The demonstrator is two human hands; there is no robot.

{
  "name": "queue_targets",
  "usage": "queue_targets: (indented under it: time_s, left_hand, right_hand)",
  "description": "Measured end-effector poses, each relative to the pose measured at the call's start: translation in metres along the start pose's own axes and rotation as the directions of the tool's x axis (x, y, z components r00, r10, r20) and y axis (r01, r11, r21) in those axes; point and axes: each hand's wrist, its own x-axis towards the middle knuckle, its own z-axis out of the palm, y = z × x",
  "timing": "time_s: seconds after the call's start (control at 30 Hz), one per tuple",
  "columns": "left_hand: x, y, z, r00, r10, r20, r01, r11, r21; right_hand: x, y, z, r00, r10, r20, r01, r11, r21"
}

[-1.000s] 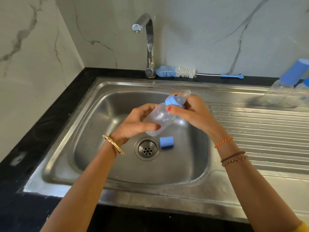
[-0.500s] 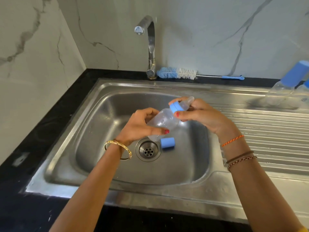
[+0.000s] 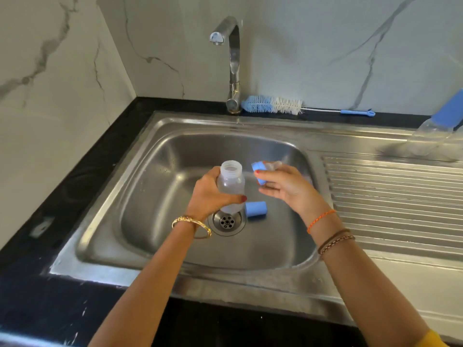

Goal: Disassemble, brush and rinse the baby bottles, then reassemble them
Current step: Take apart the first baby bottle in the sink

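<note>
Over the sink [image 3: 155, 151] basin, near its drain [image 3: 226, 221], the left hand [image 3: 208, 194] grips an upright open bottle [image 3: 231, 187]. Just beside, the right hand [image 3: 285, 189] holds the blue collar with nipple [image 3: 260, 171], apart from the bottle. 1 blue cap [image 3: 256, 209] lies beside the drain.
</note>
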Motion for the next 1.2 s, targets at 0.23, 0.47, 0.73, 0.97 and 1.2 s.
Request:
queue_targets:
  time_s: [0.23,0.47,0.73,0.97,1.2]
  left_hand:
    - [0.028,-0.055,0.007,0.949,-0.233,0.214,0.087,0.842,0.533]
    - [0.033,-0.076,0.020,0.855,-0.450,0.260,0.262,0.805,0.532]
    - [0.036,-0.073,0.035,0.829,-0.549,0.112,0.359,0.674,0.646]
    - [0.032,-0.032,0.031,0.961,-0.276,0.009,0.260,0.915,0.307]
    - [-0.010,0.018,0.017,0.980,-0.064,0.187,0.153,0.842,-0.517]
  right_hand:
    - [0.032,0.058,0.016,0.967,0.205,-0.152,-0.238,0.938,-0.251]
    - [0.054,0.073,0.018,0.952,0.284,-0.116,-0.307,0.872,-0.382]
    - [0.040,0.066,0.015,0.957,0.269,-0.112,-0.285,0.943,-0.170]
    - [0.008,0.037,0.008,0.987,0.119,-0.104,-0.130,0.985,-0.113]
    - [-0.027,0.011,-0.007,0.993,0.011,0.121,0.003,0.993,-0.120]
